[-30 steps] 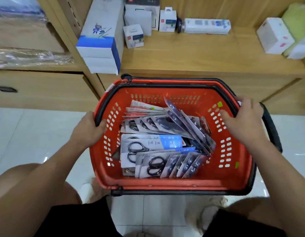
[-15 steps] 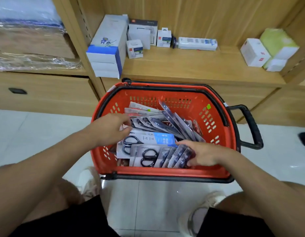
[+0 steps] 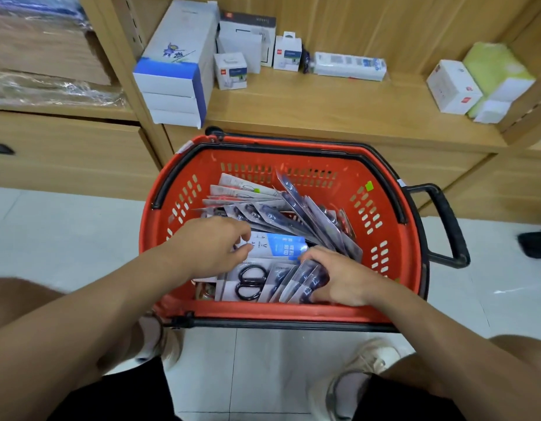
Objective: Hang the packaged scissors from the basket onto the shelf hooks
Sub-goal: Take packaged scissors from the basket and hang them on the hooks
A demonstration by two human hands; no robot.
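Floor: pale glossy tiles [image 3: 65, 238], bare to the left of the basket and between the person's shoes.
Room: a wooden shelf [image 3: 323, 110] unit fills the far side; a drawer front [image 3: 68, 159] with a dark handle [image 3: 0, 148] sits low on the left.
On the shelf: a stack of white-and-blue boxes [image 3: 175, 86] at its left end, small white boxes [image 3: 231, 71] and a long white pack [image 3: 348, 65] towards the back, a white box [image 3: 453, 86] and a yellow-green box [image 3: 497, 68] at the right.
Left bay: plastic-wrapped goods [image 3: 50, 89] above the drawer.
Basket: red, slotted walls, near rim [image 3: 263, 311] just ahead of the person's shoes, far rim close under the shelf's front edge.
Basket handle: a black loop [image 3: 445, 226] juts out to the right over the tiles.
Packaged scissors: a loose pile [image 3: 293, 214] inside the basket, several packs leaning on edge.
Left hand: [image 3: 208, 247] inside the basket, fingers curled, pinching the left end of a blue-and-white pack [image 3: 278, 246].
Right hand: [image 3: 342, 278] at the near right of the basket, thumb and fingers wrapped round a bunch of fanned packs [image 3: 302, 281].
Open room: tile strip on the left between basket and drawer front; wider tile on the right, where a dark object [image 3: 536, 244] lies at the picture's edge.
Tight edges: both forearms cross the near rim; knees flank the basket.
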